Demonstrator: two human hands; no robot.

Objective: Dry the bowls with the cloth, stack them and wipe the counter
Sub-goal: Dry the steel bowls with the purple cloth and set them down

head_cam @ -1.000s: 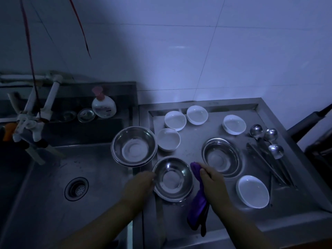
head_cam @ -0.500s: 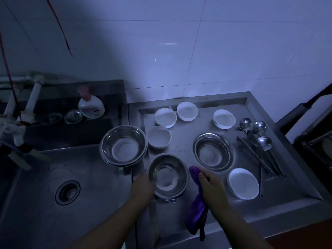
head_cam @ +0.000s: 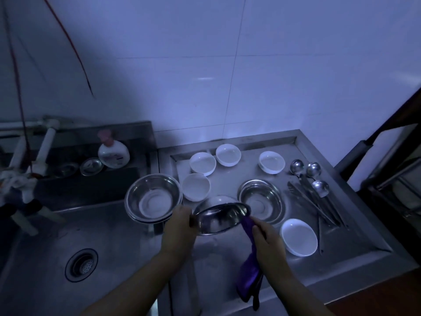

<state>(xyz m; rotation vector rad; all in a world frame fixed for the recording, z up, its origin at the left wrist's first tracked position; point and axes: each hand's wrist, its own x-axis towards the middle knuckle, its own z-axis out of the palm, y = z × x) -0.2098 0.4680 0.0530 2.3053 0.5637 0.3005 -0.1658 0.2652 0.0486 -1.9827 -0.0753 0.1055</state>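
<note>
The left hand (head_cam: 182, 221) gripped a steel bowl (head_cam: 219, 218) tilted above the tabletop's (head_cam: 227, 254) front edge, the right hand (head_cam: 265, 239) clutched the purple cloth (head_cam: 249, 273) against it (drying seemingly just begun), with stacking and wiping left.
</note>
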